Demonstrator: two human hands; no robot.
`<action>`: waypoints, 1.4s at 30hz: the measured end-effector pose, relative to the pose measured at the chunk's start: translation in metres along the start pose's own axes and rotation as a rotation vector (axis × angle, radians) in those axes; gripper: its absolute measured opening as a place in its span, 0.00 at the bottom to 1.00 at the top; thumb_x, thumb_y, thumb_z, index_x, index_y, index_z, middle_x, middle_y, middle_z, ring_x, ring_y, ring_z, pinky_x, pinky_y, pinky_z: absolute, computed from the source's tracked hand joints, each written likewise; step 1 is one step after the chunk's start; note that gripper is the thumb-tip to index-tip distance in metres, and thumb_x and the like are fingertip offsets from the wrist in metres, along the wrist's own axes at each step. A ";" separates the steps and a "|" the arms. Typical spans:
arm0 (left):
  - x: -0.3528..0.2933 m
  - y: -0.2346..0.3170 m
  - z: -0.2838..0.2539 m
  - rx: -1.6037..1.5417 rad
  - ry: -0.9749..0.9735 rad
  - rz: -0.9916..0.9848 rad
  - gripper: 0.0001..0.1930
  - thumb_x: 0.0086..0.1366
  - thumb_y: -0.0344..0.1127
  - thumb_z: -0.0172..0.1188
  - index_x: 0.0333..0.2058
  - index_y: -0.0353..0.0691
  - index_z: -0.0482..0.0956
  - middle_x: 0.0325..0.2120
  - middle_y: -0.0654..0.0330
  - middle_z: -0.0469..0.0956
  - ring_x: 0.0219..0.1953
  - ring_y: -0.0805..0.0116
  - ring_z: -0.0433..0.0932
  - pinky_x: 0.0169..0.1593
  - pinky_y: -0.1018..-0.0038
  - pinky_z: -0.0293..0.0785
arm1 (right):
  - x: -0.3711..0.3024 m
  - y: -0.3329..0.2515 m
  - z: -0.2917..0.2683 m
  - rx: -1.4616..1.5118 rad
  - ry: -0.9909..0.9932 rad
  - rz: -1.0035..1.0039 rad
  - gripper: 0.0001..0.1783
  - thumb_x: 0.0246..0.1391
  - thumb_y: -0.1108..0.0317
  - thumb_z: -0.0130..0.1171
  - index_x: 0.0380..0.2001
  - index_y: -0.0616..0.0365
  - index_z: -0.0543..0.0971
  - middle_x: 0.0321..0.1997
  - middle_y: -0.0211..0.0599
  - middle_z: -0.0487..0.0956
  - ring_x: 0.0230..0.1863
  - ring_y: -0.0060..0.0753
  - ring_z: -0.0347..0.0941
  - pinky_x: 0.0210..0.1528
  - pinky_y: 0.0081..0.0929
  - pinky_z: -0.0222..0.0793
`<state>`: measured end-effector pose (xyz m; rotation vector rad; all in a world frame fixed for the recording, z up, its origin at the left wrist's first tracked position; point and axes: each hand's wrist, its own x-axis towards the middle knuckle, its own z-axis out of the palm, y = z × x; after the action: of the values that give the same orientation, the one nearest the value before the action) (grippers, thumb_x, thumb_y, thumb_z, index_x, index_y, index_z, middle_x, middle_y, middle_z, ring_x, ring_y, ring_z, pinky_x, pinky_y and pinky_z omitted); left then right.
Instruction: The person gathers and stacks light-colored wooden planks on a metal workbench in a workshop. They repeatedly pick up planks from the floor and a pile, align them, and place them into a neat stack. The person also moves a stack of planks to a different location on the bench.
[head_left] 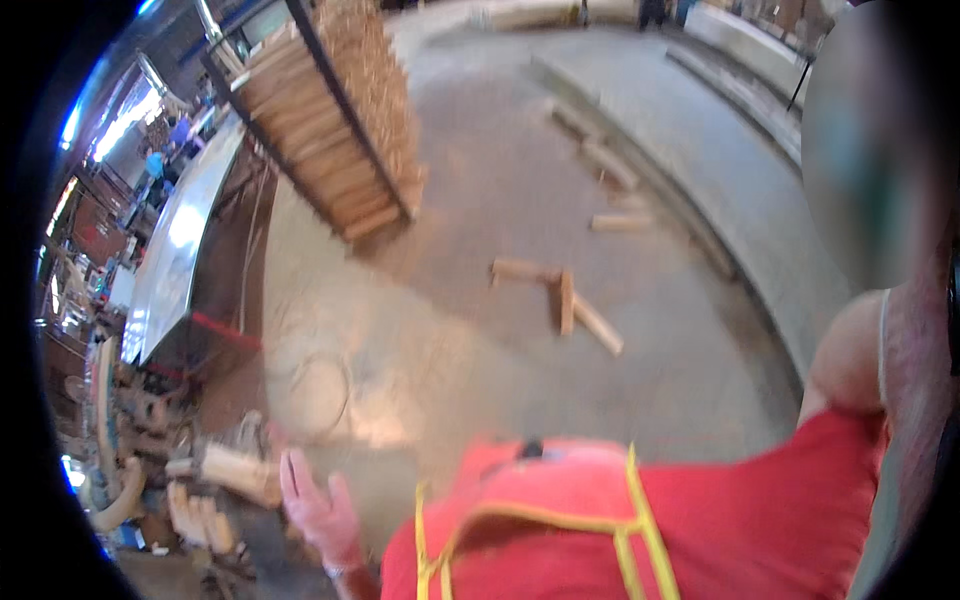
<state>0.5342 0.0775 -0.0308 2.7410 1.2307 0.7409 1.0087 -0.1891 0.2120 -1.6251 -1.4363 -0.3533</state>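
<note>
Nearest of all, well below the tall stack of wooden slats [300,125], spreads the person's red shirt [750,510], crossed by yellow straps [650,535]; beside its left edge, nearly straight below the stack, the left hand [328,510] is held out with its fingers [291,472] extended and a gap between some of them, no object visible in their grasp; well to the right of the stack, a bare upper arm [845,355] leaves the shirt, but the right hand is not visible, so I cannot tell how its fingers stand.

Just beside the left hand, below and to the left of the stack, lie pale wooden blocks [240,472]; whether the fingers touch them I cannot tell; a row of shorter wooden pieces [200,520] sits close by, with a curved tan piece [123,500] farther left of the stack's line.

Farther out, below and to the right of the stack, three wooden sticks [567,305] lie close together on the grey floor [450,330]; beyond them, right of the stack, more loose pieces [620,222] are strewn near a long grey slab [690,140]; left of the stack runs a shiny metal tabletop [180,245], and at its far side is a person in blue [154,165], blurred.
</note>
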 end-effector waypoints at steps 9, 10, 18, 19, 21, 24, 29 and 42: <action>0.150 -0.006 0.088 -0.079 -0.153 0.402 0.37 0.65 0.46 0.62 0.68 0.31 0.70 0.66 0.39 0.70 0.65 0.39 0.72 0.68 0.51 0.69 | 0.041 0.022 -0.030 -0.341 -0.134 0.287 0.53 0.51 0.57 0.75 0.77 0.55 0.61 0.76 0.41 0.68 0.72 0.41 0.68 0.74 0.44 0.63; 0.157 0.011 0.110 -0.130 -0.156 0.413 0.37 0.66 0.49 0.62 0.68 0.31 0.70 0.66 0.39 0.70 0.65 0.39 0.72 0.67 0.51 0.70 | 0.042 0.028 -0.027 -0.388 -0.163 0.287 0.53 0.51 0.57 0.75 0.76 0.55 0.61 0.76 0.41 0.68 0.72 0.41 0.68 0.74 0.44 0.63; 0.206 0.088 0.276 -0.159 -0.491 0.555 0.39 0.65 0.55 0.64 0.67 0.35 0.70 0.66 0.43 0.71 0.62 0.40 0.75 0.65 0.52 0.72 | 0.104 0.143 0.014 -0.462 -0.386 0.182 0.54 0.49 0.53 0.78 0.75 0.55 0.63 0.76 0.40 0.68 0.73 0.40 0.67 0.74 0.45 0.63; 0.226 0.107 0.325 -0.086 -0.545 0.554 0.38 0.59 0.47 0.70 0.66 0.39 0.71 0.65 0.46 0.73 0.63 0.42 0.74 0.65 0.51 0.70 | 0.125 0.159 0.020 -0.457 -0.408 0.126 0.54 0.48 0.52 0.78 0.75 0.55 0.64 0.76 0.40 0.68 0.73 0.40 0.67 0.74 0.45 0.63; 0.261 0.187 0.373 -0.247 -0.808 0.653 0.25 0.59 0.45 0.68 0.53 0.42 0.77 0.49 0.52 0.80 0.53 0.47 0.78 0.53 0.52 0.76 | 0.105 0.234 0.014 -0.379 -0.431 0.252 0.55 0.48 0.51 0.79 0.75 0.55 0.64 0.76 0.40 0.68 0.73 0.40 0.67 0.74 0.45 0.63; 0.249 0.248 0.404 0.152 -1.292 0.515 0.15 0.65 0.45 0.63 0.44 0.43 0.82 0.43 0.48 0.83 0.52 0.48 0.80 0.56 0.55 0.77 | 0.060 0.325 0.027 -0.180 -0.523 0.366 0.55 0.47 0.50 0.80 0.74 0.55 0.65 0.76 0.39 0.67 0.73 0.40 0.67 0.74 0.45 0.63; 0.110 0.257 0.640 -0.349 -1.230 0.339 0.21 0.76 0.49 0.48 0.52 0.47 0.86 0.50 0.49 0.84 0.58 0.50 0.81 0.58 0.53 0.78 | -0.185 0.536 0.029 -0.223 -0.843 0.546 0.45 0.57 0.39 0.65 0.70 0.57 0.71 0.70 0.49 0.76 0.67 0.51 0.74 0.69 0.46 0.71; 0.372 0.614 0.653 -0.453 -1.046 -0.126 0.20 0.75 0.47 0.47 0.52 0.48 0.85 0.49 0.48 0.84 0.56 0.49 0.81 0.57 0.51 0.78 | -0.199 0.833 -0.020 0.029 -1.198 1.124 0.35 0.56 0.41 0.66 0.60 0.51 0.79 0.54 0.46 0.84 0.51 0.48 0.83 0.54 0.43 0.79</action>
<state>1.4606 0.0211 -0.3153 2.0889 0.8110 -0.3843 1.7069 -0.2553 -0.2801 -2.4265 -0.9309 1.4645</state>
